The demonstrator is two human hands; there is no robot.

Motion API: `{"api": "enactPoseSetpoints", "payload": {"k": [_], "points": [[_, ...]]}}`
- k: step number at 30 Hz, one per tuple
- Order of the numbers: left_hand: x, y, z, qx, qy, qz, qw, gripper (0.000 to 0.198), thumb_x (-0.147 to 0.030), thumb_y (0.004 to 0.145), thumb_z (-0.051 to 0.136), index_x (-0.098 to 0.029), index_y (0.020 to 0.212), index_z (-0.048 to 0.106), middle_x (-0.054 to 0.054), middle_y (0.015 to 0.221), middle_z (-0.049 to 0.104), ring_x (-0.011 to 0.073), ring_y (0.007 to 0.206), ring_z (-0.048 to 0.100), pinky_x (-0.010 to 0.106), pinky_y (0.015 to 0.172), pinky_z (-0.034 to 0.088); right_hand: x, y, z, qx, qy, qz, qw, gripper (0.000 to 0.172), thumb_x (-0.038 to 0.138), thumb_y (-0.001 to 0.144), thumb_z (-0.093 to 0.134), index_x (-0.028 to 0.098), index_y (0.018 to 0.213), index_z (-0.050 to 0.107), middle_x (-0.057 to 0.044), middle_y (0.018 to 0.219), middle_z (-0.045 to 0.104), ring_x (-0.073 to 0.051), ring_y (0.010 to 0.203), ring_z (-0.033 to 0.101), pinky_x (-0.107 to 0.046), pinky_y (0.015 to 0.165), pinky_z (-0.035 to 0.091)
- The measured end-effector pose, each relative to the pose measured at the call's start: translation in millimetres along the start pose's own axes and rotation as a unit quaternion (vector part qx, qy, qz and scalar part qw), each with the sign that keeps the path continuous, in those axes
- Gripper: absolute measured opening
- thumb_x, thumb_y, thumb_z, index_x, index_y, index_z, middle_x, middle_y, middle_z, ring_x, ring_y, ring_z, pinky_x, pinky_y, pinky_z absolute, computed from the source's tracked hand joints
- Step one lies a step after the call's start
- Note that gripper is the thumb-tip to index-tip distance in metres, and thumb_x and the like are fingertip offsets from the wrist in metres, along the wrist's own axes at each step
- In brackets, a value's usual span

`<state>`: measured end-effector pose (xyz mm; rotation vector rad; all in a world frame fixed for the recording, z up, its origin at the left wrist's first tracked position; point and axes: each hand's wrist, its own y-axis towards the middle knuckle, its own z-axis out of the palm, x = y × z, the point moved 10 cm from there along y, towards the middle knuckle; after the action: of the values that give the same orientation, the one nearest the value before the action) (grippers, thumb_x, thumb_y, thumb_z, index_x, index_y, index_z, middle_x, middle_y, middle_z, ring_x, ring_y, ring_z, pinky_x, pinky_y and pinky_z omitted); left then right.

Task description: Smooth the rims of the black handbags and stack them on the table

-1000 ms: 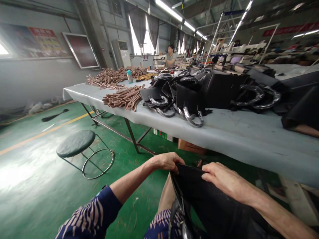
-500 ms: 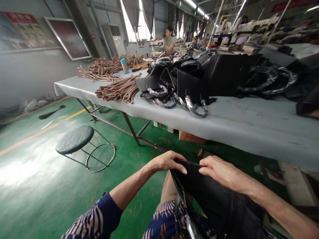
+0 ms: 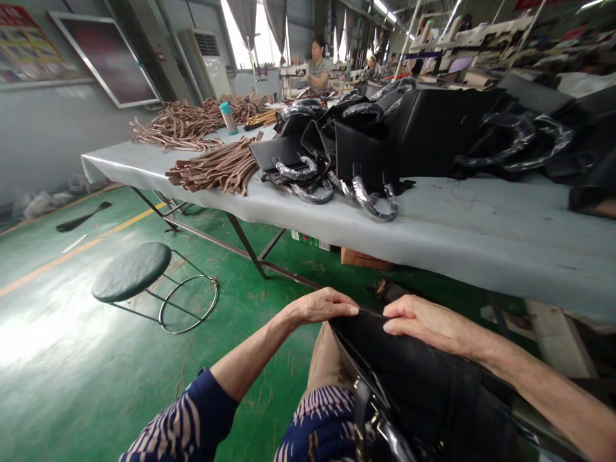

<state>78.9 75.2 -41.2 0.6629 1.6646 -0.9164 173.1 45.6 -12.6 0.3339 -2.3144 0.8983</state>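
Observation:
A black handbag (image 3: 414, 372) lies across my lap, its upper edge facing the table. My left hand (image 3: 330, 305) is at the near-left corner of that edge, fingers together and pressed on it. Farther right along the same edge, my right hand (image 3: 423, 321) pinches the material between thumb and fingers. Metal fittings and a plastic-wrapped handle (image 3: 392, 439) hang at the bag's lower left. The undersides of both hands' grips are hidden.
A grey-covered table (image 3: 462, 237) stands ahead, bearing black bags (image 3: 366, 151) with wrapped handles, brown straps (image 3: 216, 168) and a flask (image 3: 228, 119). A round stool (image 3: 132, 271) is on the green floor at left. A person (image 3: 318, 69) sits beyond the table.
My left thumb, earlier lying over the bag's inner face, has drawn up to the edge beside the fingers. The bag's left side and fittings have shifted slightly right. The view has turned a little.

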Motion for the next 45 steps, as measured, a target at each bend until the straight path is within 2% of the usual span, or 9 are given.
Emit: {"api": "enactPoseSetpoints", "payload": {"k": [5, 9, 17, 21, 25, 28, 31, 39, 45], "points": [[-20.1, -0.2, 9.6, 0.025, 0.048, 0.043, 0.998, 0.036, -0.040, 0.080, 0.051, -0.012, 0.098, 0.065, 0.004, 0.094, 0.065, 0.0164, 0.089, 0.056, 0.023, 0.083, 0.041, -12.5, 2.4, 0.1, 0.015, 0.007, -0.003, 1.000, 0.022, 0.032, 0.073, 0.044, 0.019, 0.056, 0.037, 0.007, 0.051, 0.031, -0.008, 0.049, 0.030, -0.021, 0.044, 0.021], [-30.6, 1.7, 13.9, 0.033, 0.088, 0.063, 0.994, 0.037, -0.038, 0.076, 0.057, -0.013, 0.102, 0.064, 0.003, 0.094, 0.065, 0.0176, 0.090, 0.056, 0.021, 0.081, 0.041, -19.0, 2.4, -1.7, 0.018, 0.001, 0.003, 1.000, 0.023, 0.034, 0.074, 0.043, 0.019, 0.057, 0.037, 0.007, 0.051, 0.033, -0.008, 0.049, 0.031, -0.021, 0.045, 0.021], [-15.7, 12.7, 14.6, 0.012, -0.010, 0.016, 1.000, 0.034, -0.033, 0.071, 0.061, -0.008, 0.094, 0.067, 0.006, 0.092, 0.066, 0.0197, 0.088, 0.057, 0.025, 0.080, 0.043, -20.5, -2.5, -1.7, 0.003, 0.010, 0.011, 1.000, 0.024, 0.035, 0.075, 0.044, 0.019, 0.058, 0.040, 0.007, 0.052, 0.031, -0.008, 0.051, 0.032, -0.021, 0.045, 0.020], [-16.7, 12.7, 13.1, -0.021, 0.004, 0.021, 1.000, 0.032, -0.032, 0.073, 0.059, -0.009, 0.092, 0.067, 0.007, 0.092, 0.066, 0.0192, 0.088, 0.057, 0.025, 0.080, 0.043, -20.5, -3.6, -2.4, 0.011, -0.008, -0.004, 1.000, 0.027, 0.036, 0.077, 0.042, 0.019, 0.057, 0.036, 0.007, 0.052, 0.030, -0.008, 0.050, 0.031, -0.021, 0.046, 0.022], [-23.2, 9.2, 13.9, -0.040, 0.071, 0.050, 0.995, 0.028, -0.031, 0.078, 0.053, -0.010, 0.090, 0.066, 0.005, 0.085, 0.065, 0.0157, 0.080, 0.057, 0.022, 0.074, 0.043, -8.6, -6.3, -11.6, -0.029, -0.088, -0.025, 0.995, 0.033, 0.039, 0.081, 0.039, 0.019, 0.055, 0.039, 0.006, 0.051, 0.035, -0.009, 0.050, 0.035, -0.022, 0.049, 0.024], [-24.0, 7.2, 14.1, -0.048, 0.102, 0.052, 0.992, 0.027, -0.030, 0.080, 0.050, -0.011, 0.090, 0.066, 0.002, 0.080, 0.063, 0.0134, 0.074, 0.055, 0.019, 0.069, 0.042, 5.7, -9.8, -17.3, -0.081, -0.183, -0.036, 0.979, 0.036, 0.038, 0.084, 0.038, 0.019, 0.055, 0.046, 0.003, 0.053, 0.048, -0.012, 0.056, 0.048, -0.024, 0.054, 0.028], [-25.0, 5.8, 13.2, -0.057, 0.119, 0.054, 0.990, 0.027, -0.030, 0.080, 0.050, -0.011, 0.089, 0.066, 0.002, 0.077, 0.062, 0.0128, 0.072, 0.054, 0.019, 0.067, 0.041, 9.6, -10.6, -18.3, -0.111, -0.259, -0.017, 0.959, 0.033, 0.036, 0.085, 0.038, 0.020, 0.060, 0.053, -0.002, 0.059, 0.059, -0.017, 0.062, 0.058, -0.026, 0.055, 0.029], [-27.2, 5.6, 17.8, -0.052, 0.112, 0.071, 0.990, 0.028, -0.031, 0.080, 0.050, -0.011, 0.090, 0.066, 0.003, 0.079, 0.061, 0.0131, 0.074, 0.052, 0.019, 0.071, 0.041, 27.7, 1.9, -4.3, -0.101, -0.321, -0.059, 0.940, 0.028, 0.032, 0.088, 0.038, 0.020, 0.077, 0.061, -0.007, 0.073, 0.068, -0.022, 0.071, 0.065, -0.026, 0.054, 0.032], [-28.2, -1.8, 14.5, -0.075, 0.093, 0.072, 0.990, 0.029, -0.033, 0.082, 0.048, -0.010, 0.079, 0.064, 0.000, 0.072, 0.054, 0.0106, 0.069, 0.046, 0.018, 0.066, 0.038, 42.4, 8.3, 9.6, -0.097, -0.350, -0.117, 0.925, 0.028, 0.025, 0.088, 0.035, 0.017, 0.077, 0.059, -0.009, 0.070, 0.066, -0.023, 0.067, 0.064, -0.028, 0.054, 0.034]]}}
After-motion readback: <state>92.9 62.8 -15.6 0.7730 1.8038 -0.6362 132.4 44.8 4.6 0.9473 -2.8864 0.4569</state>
